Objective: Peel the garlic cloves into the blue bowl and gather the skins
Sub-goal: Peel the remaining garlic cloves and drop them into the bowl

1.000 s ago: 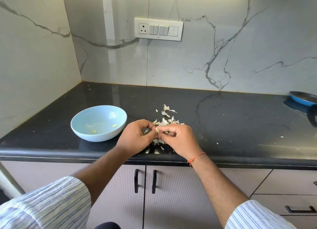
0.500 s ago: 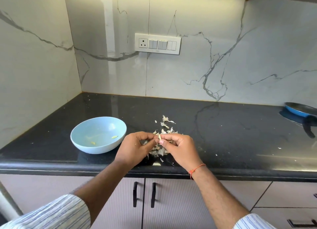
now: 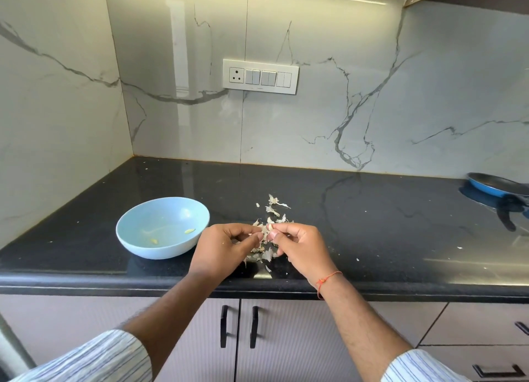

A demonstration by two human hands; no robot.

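A light blue bowl [image 3: 163, 227] sits on the black counter [image 3: 357, 210], left of my hands, with two small peeled cloves inside. Over a pile of papery garlic skins [image 3: 272, 210] my hands meet fingertip to fingertip. A small garlic clove [image 3: 269, 227] is pinched between the thumb and fingers of my right hand [image 3: 300, 247]. My left hand [image 3: 223, 248] has curled fingers pinching at the clove's skin. Part of the pile is hidden under my hands.
A blue frying pan [image 3: 498, 185] with a dark handle lies at the far right of the counter. A switch plate [image 3: 260, 77] is on the marble wall behind. Loose skin flecks dot the counter. Cabinet doors with black handles hang below the front edge.
The camera has tilted up, so the hands and bowl sit lower in view. Both hands stay together over the skin pile, working the same clove.
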